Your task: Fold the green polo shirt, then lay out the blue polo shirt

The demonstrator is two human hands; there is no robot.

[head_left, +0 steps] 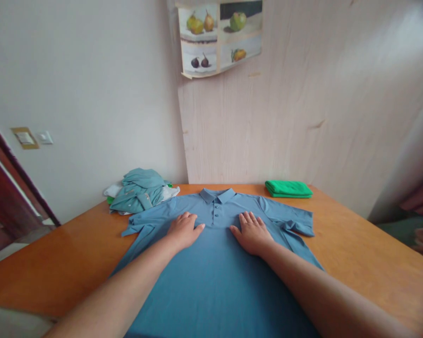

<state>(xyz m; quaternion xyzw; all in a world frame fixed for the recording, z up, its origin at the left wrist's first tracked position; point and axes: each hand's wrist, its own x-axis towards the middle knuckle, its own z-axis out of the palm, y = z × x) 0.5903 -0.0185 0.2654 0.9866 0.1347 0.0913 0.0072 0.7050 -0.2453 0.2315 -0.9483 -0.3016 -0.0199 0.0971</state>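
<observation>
A blue polo shirt (pixel 218 272) lies spread front side up, its collar toward the wall and its short sleeves out to both sides. On the left of its chest rests my left hand (pixel 186 230), palm down with the thumb pointing inward. My right hand (pixel 254 233) lies flat on the right of the chest, fingers stretched toward the collar. Between the two hands runs the buttoned placket (pixel 216 212). Neither hand grips the cloth. The shirt's lower hem is out of view.
The shirt lies on an orange-brown wooden table (pixel 359 249). A crumpled pile of clothes (pixel 141 192), mostly grey-green, sits at the back left. At the back right is a folded green cloth (pixel 288 188). Fruit pictures (pixel 218 37) hang on the wall behind.
</observation>
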